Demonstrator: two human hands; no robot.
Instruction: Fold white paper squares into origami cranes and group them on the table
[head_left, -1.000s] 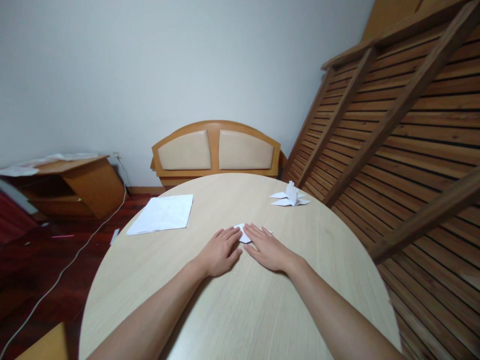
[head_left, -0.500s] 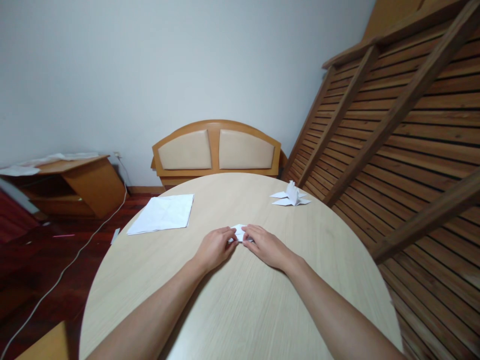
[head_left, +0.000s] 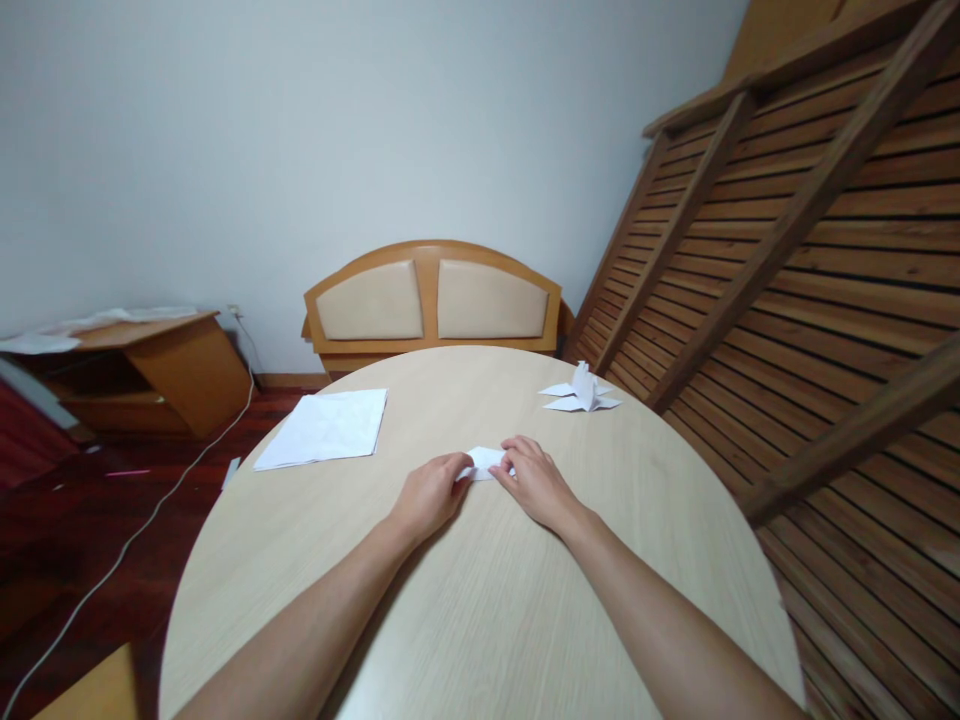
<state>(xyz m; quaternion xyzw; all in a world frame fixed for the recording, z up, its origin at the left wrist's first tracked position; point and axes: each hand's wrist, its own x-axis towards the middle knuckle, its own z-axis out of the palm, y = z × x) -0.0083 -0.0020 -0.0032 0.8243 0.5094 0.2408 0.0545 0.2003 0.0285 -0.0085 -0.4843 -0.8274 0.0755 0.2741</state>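
Note:
A small folded piece of white paper (head_left: 484, 462) lies at the middle of the round table (head_left: 465, 600), between my two hands. My left hand (head_left: 433, 490) pinches its left end, thumb and fingers closed on the edge. At the other end, my right hand (head_left: 534, 480) grips the paper between thumb and fingertips, the knuckles slightly raised. The fingers of both hands hide the paper's ends, so its full shape does not show.
A stack of white paper sheets (head_left: 326, 427) lies at the table's left. White folded paper cranes (head_left: 583, 390) stand at the back right. Beyond are a headboard (head_left: 433, 300), a wooden slatted frame (head_left: 825, 270) leaning on the right and a desk (head_left: 165, 370) on the left.
My right hand has shifted a little right and its fingers have lifted, so more of the folded paper shows. The left hand has hardly moved.

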